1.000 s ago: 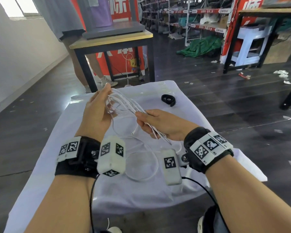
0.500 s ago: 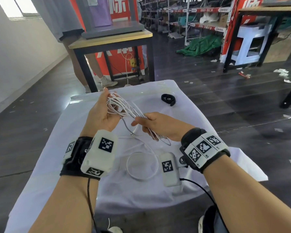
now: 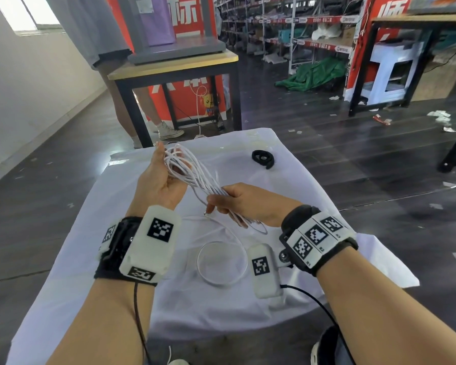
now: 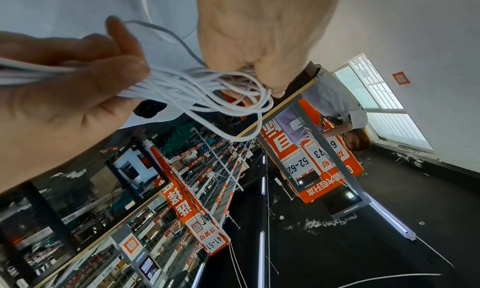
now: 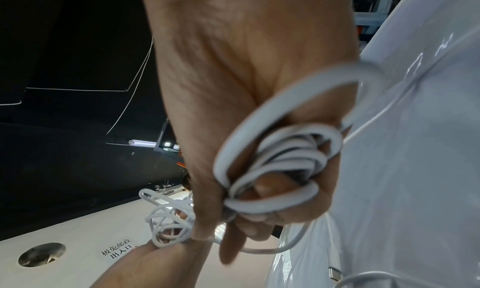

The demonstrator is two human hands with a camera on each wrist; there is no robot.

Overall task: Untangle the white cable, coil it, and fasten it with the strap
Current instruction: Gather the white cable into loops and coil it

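Note:
The white cable (image 3: 195, 177) is gathered into a long bundle of loops and held above the white-clothed table (image 3: 313, 196). My left hand (image 3: 163, 164) holds the far end of the loops, palm turned towards me; in the left wrist view its fingers (image 4: 262, 77) pinch the loops of the cable (image 4: 197, 89). My right hand (image 3: 221, 201) grips the near end, fingers curled round the cable (image 5: 280, 165). A loose tail (image 3: 221, 262) lies in a ring on the cloth, and its connector (image 5: 335, 272) lies there too. The black strap (image 3: 262, 158) lies at the far right of the table, apart from both hands.
A wooden-topped table (image 3: 174, 64) with black legs stands just beyond, and a person (image 3: 142, 106) stands behind it. Storage shelves (image 3: 300, 35) and a white stool (image 3: 392, 69) are at the back right. Dark floor surrounds the table on all sides.
My left hand has rolled so its palm faces me. The right hand has dropped slightly towards me, and the loops are drawn out into a longer, straighter bundle between the hands.

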